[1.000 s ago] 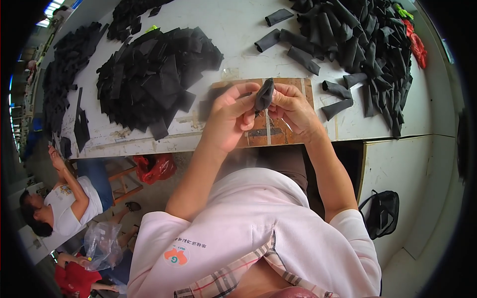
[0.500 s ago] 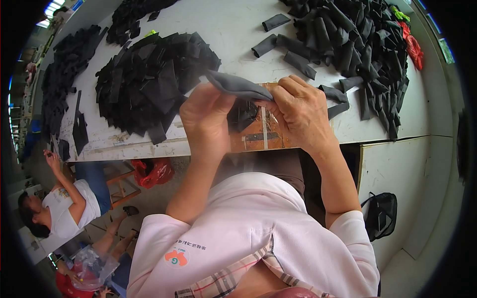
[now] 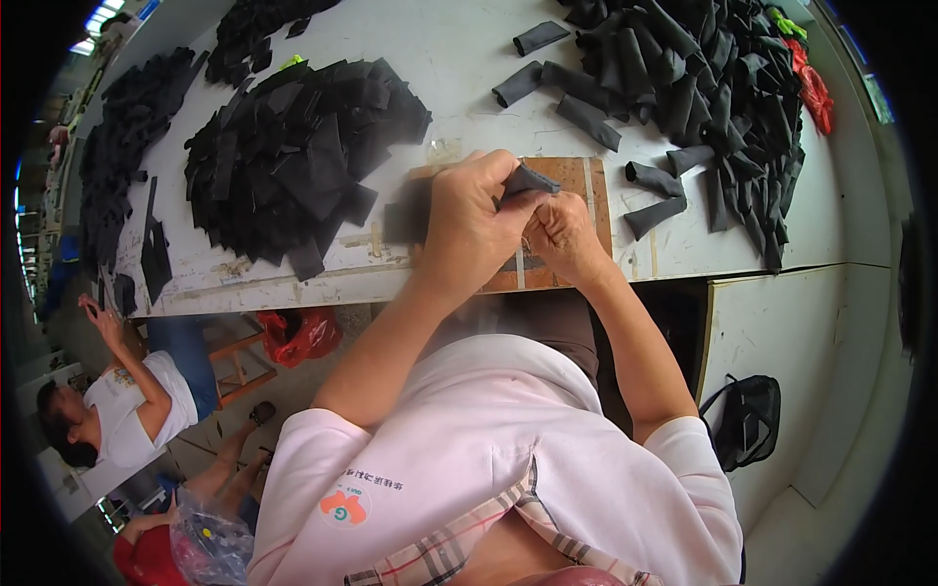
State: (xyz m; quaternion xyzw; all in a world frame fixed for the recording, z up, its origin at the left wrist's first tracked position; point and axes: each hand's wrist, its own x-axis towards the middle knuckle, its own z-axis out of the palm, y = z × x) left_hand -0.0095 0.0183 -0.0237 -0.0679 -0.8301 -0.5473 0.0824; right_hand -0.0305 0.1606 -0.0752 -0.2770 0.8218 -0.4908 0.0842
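Observation:
My left hand (image 3: 474, 215) is closed round a small black fabric tube (image 3: 531, 181), whose end sticks out past the thumb. Against it my right hand (image 3: 567, 234) is pinched on the tube's near part; the fingertips are partly hidden between the two hands. Both hands are over a brown taped board (image 3: 598, 205) at the table's front edge. To the left of the left wrist is a smeared dark patch, too blurred to name. A large heap of flat black fabric pieces (image 3: 303, 166) lies further left.
Rolled black fabric tubes (image 3: 674, 78) pile up at the right, some loose near the board. More black pieces (image 3: 137, 137) lie far left. A red plastic bag (image 3: 298, 337) hangs below the table edge. A person (image 3: 147, 400) sits at the left; a black bag (image 3: 747, 420) is at right.
The fabric was stretched between my raised hands; now the hands are close together and it is bunched in them. My left hand has moved right, and my right hand has come down and nearer.

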